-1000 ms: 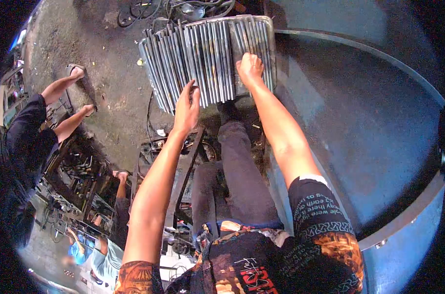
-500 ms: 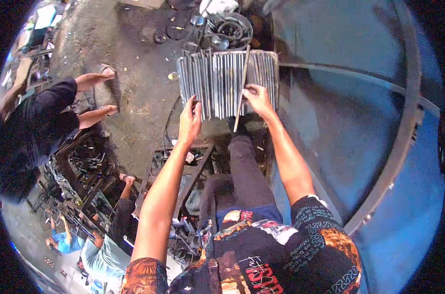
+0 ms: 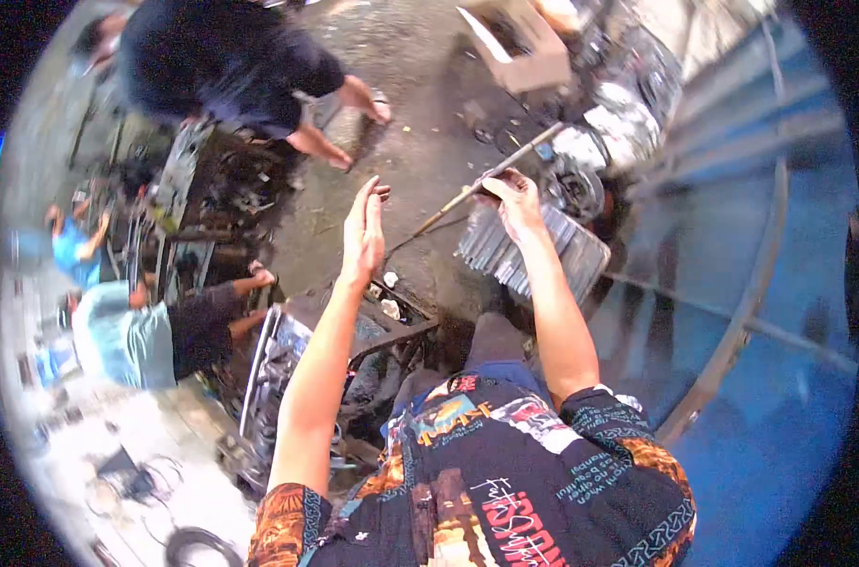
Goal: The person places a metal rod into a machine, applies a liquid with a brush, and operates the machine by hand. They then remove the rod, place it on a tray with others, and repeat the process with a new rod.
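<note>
My right hand [image 3: 516, 205] pinches a long thin metal rod [image 3: 448, 207] near its middle. The rod slants from lower left to upper right, lifted in front of me. Below and behind that hand lies a tray [image 3: 595, 253] with several grey metal rods [image 3: 505, 253] laid side by side; my forearm covers part of them. My left hand [image 3: 364, 231] is raised to the left of the rod, apart from it. Its fingers are stretched upward and nothing shows in them.
A person in dark clothes [image 3: 222, 57] stands at upper left, and a person in a light shirt [image 3: 122, 331] is at left. A metal frame [image 3: 392, 335] stands below my left hand. A cardboard box [image 3: 519, 47] lies at the top; blue metal panels [image 3: 779, 406] rise at right.
My view has swung left, so the tray appears farther right and tilted. The rod in my right hand has been lifted off the tray and turned from near upright to slanting.
</note>
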The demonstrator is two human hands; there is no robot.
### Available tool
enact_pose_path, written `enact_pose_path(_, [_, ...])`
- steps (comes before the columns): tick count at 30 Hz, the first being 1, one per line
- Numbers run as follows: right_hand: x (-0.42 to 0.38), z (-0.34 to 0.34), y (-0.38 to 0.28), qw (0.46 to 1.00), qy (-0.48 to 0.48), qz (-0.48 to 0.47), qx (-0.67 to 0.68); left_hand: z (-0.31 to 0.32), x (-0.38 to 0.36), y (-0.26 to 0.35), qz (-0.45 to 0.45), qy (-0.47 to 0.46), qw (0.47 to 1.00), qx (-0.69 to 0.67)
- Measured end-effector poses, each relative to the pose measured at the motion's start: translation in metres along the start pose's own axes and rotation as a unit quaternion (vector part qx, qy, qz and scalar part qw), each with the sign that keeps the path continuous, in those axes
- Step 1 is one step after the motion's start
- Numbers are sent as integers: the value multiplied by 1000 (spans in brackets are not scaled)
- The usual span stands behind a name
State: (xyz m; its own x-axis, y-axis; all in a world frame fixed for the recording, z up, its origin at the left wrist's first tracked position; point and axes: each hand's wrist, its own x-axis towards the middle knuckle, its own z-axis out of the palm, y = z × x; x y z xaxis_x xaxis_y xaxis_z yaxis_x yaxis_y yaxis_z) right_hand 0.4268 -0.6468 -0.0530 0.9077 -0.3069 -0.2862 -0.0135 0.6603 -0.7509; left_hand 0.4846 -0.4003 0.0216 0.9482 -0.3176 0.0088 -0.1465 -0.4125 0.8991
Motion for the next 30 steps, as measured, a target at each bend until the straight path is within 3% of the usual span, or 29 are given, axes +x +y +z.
enact_pose_path(3, [-8, 81, -8, 995, -94, 22, 25, -70, -33, 15, -25, 109, 986, -122])
enact_pose_path(8, [-63, 209, 17, 979, -199, 32, 36, -175, -115, 26, 18, 255, 957, -136])
enact_pose_path(11, [-112, 266, 33, 969, -244, 35, 26, -215, -178, 36, 60, 332, 926, -172])
enact_pose_path(15, [-176, 336, 69, 949, -308, 51, 36, -265, -268, 34, 52, 408, 893, -185])
enact_pose_path(20, [-234, 377, 114, 928, -364, 84, 6, -299, -350, 35, 36, 500, 850, -163])
enact_pose_path(26, [-316, 399, 142, 913, -392, 113, -1, -317, -424, 26, 45, 526, 786, -320])
enact_pose_path(30, [-323, 417, 157, 908, -388, 154, -5, -332, -429, 11, 27, 540, 753, -375])
